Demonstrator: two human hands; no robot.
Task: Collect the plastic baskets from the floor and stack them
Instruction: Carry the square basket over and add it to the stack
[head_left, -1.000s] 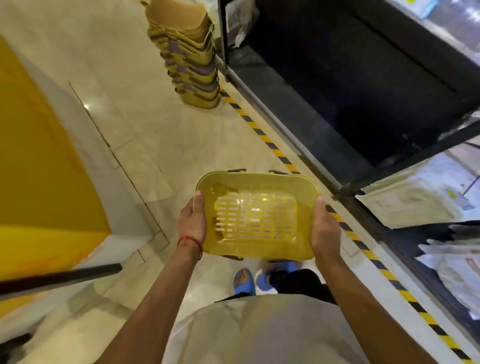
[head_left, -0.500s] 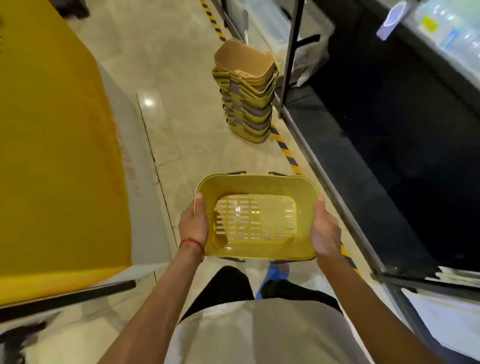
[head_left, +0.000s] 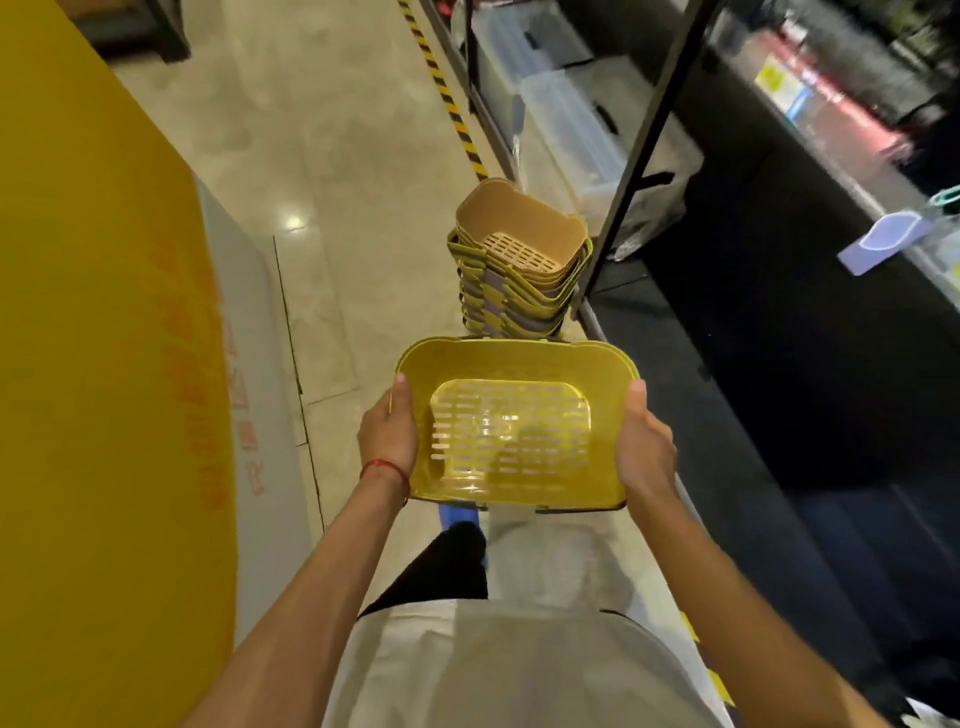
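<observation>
Head view, items as you see them:

- Yellow basket (head_left: 514, 431): lower centre of the frame, held off the floor, open side up. Its slotted bottom shows through the opening.
- Your left hand (head_left: 387, 439): grips the basket's left wall, thumb laid up along the rim. The other fingers pass under the wall, out of sight. A red thread band (head_left: 384, 467) circles the wrist.
- Your right hand (head_left: 644, 449): grips the basket's right wall in the same way, thumb on the rim and fingers hidden below.
- Stack of baskets (head_left: 519, 275): centre of the frame, just above the held basket, standing on the floor (head_left: 332, 156). It has yellow rims nested one in another. The topmost basket looks tan and sits tilted, its slotted bottom visible.
- Black shelf post (head_left: 644, 156): rises just right of the stack, slanting toward the upper right.
- Clear plastic bins (head_left: 566, 119): upper centre, behind the post.
- Black-and-yellow striped tape (head_left: 447, 88): runs on the floor from the top edge down to the stack.
- Yellow panel (head_left: 93, 364): fills the left side of the frame.
- Blue shoe (head_left: 457, 514): shows just below the held basket.
</observation>
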